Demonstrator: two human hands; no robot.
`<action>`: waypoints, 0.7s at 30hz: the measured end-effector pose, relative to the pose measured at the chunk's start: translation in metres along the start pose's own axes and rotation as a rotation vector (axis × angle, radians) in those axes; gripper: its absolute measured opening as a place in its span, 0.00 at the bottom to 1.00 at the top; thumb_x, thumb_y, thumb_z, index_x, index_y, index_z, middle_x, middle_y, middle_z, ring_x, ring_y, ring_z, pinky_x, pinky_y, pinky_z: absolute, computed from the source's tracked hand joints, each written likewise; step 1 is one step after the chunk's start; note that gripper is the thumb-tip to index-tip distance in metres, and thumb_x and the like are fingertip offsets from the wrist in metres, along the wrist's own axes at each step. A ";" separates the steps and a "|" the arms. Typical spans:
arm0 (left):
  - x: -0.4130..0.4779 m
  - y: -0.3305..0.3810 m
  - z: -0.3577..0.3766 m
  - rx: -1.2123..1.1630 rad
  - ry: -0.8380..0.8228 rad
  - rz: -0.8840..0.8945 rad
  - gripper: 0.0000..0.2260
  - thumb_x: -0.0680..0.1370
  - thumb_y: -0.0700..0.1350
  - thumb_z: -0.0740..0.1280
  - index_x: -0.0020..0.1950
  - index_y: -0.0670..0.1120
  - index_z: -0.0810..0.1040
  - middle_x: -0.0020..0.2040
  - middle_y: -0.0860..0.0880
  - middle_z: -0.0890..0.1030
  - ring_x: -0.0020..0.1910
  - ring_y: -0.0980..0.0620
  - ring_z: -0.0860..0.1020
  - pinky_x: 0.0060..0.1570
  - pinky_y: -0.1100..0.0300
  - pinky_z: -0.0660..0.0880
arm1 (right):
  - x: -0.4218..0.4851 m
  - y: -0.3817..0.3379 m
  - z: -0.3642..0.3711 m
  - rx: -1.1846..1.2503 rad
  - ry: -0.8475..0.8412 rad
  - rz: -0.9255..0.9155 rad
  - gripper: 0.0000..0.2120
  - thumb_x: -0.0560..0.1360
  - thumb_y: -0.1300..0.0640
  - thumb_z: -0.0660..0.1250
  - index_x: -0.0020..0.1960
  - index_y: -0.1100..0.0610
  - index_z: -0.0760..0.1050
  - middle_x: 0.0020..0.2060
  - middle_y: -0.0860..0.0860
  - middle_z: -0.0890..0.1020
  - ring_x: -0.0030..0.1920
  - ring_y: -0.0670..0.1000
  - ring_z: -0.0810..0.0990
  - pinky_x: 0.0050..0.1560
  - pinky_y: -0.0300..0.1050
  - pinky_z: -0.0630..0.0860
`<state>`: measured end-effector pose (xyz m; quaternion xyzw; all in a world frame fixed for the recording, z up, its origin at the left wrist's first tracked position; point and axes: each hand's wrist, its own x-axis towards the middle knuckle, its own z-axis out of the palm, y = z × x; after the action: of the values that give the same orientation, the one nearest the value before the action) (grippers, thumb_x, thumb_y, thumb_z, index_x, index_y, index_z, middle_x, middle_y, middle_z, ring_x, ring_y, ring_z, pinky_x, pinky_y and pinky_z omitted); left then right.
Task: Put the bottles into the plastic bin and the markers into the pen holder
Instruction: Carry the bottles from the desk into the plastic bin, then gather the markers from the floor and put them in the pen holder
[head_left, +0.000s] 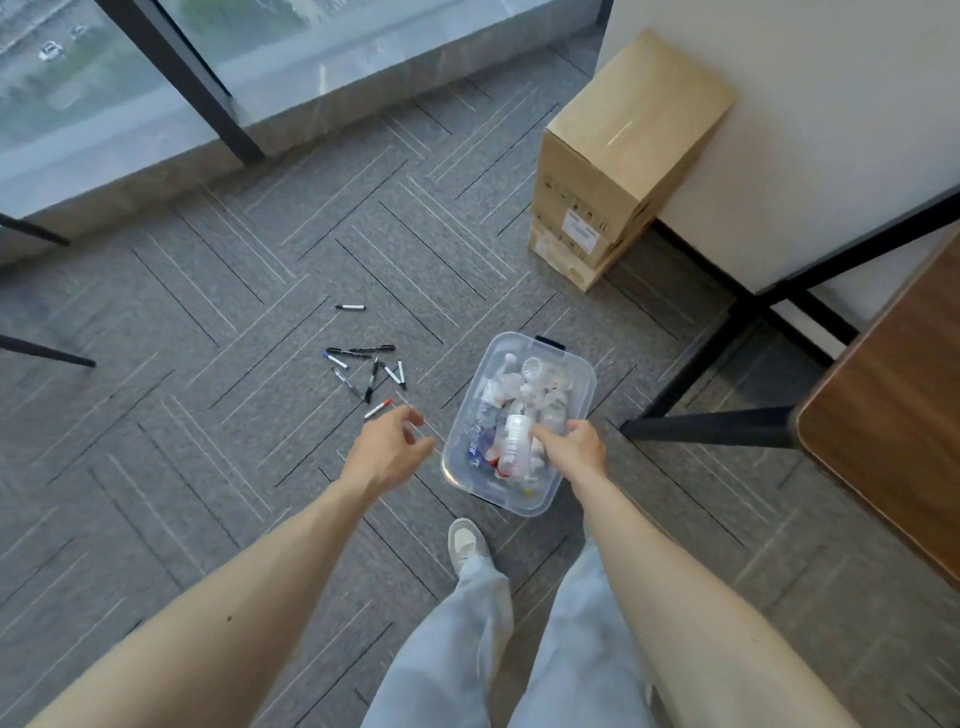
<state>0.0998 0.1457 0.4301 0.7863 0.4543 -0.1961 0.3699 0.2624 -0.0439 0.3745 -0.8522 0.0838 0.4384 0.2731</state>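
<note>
A clear plastic bin (582, 366) stands on the carpet and holds several plastic bottles (540, 384). My right hand (574, 441) is over the bin's near right side, its fingers touching a white bottle (514, 439) that lies on top of the pile; whether it grips the bottle is unclear. My left hand (387, 449) hovers left of the bin with fingers apart and nothing in it. Several markers (366, 366) lie scattered on the floor beyond my left hand, one with a red cap (378, 409) nearest, one lone marker (350, 307) farther off. No pen holder is in view.
Stacked cardboard boxes (618, 161) stand against the white wall at the right. A wooden table (893, 410) with black metal legs (706, 426) is at the right. A glass window wall (156, 78) runs along the back. My foot (467, 543) is just behind the bin.
</note>
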 end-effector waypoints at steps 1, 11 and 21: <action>0.000 0.002 -0.003 -0.002 -0.002 0.009 0.14 0.77 0.51 0.70 0.60 0.49 0.77 0.44 0.51 0.82 0.44 0.50 0.82 0.50 0.52 0.79 | -0.007 0.001 -0.005 -0.005 0.020 -0.012 0.23 0.73 0.46 0.71 0.61 0.59 0.76 0.54 0.54 0.79 0.59 0.58 0.77 0.52 0.45 0.71; -0.021 0.031 -0.047 -0.022 0.033 0.028 0.12 0.77 0.50 0.69 0.60 0.49 0.78 0.46 0.50 0.82 0.44 0.51 0.81 0.48 0.55 0.78 | -0.061 -0.011 -0.041 -0.012 0.053 -0.124 0.14 0.74 0.56 0.67 0.30 0.57 0.74 0.30 0.54 0.77 0.35 0.53 0.75 0.39 0.48 0.73; -0.059 0.017 -0.118 -0.038 0.162 -0.080 0.14 0.77 0.51 0.69 0.62 0.50 0.78 0.50 0.46 0.83 0.50 0.44 0.81 0.50 0.54 0.77 | -0.102 -0.103 -0.036 -0.118 -0.182 -0.362 0.15 0.76 0.57 0.64 0.32 0.56 0.65 0.26 0.50 0.65 0.30 0.49 0.63 0.33 0.45 0.61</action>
<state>0.0814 0.1966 0.5513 0.7737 0.5174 -0.1380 0.3386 0.2656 0.0131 0.5119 -0.8246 -0.1217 0.4616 0.3035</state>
